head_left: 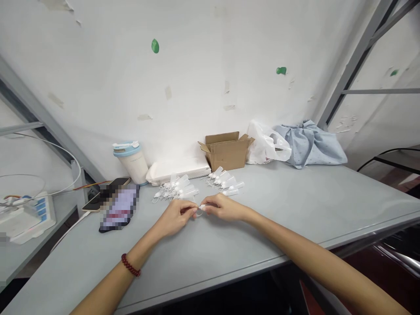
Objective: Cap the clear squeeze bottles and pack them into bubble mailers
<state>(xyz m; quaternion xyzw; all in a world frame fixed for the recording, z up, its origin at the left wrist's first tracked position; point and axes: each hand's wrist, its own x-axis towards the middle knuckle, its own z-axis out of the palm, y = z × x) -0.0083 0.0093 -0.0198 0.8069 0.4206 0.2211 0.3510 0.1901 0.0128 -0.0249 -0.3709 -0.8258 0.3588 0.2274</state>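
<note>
The right hand (223, 207) has its grip, thumb against fingertips, pinched on a small white cap (202, 207). The left hand (173, 217) meets it there, thumb and fingers drawn close; whether they clamp the cap's thin cord (199, 214) cannot be told. The cap is just above the table (229, 253), between both hands. The step in hand appears to be fine fingertip work on this single piece; the next move likely calls for a light, steady pinch, as the cord looks flimsy. Just beyond lie two clusters of clear bottles (186, 191), with the cardboard box (228, 156) behind.
</note>
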